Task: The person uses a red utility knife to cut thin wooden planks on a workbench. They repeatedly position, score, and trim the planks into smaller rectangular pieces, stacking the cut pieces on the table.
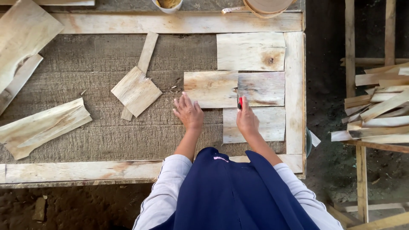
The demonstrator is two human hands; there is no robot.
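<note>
Left hand lay flat, fingers spread, on surface touching lower edge of middle veneer sheet; right hand had grip pinched on red cutter at sheet seam; best kept sheet pinned, blade along seam, fingers off cut line

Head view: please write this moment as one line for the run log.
left hand: flat on table, touching middle-left veneer sheet | right hand: holds red tool at seam with darker sheet | table: scattered veneer pieces
</note>
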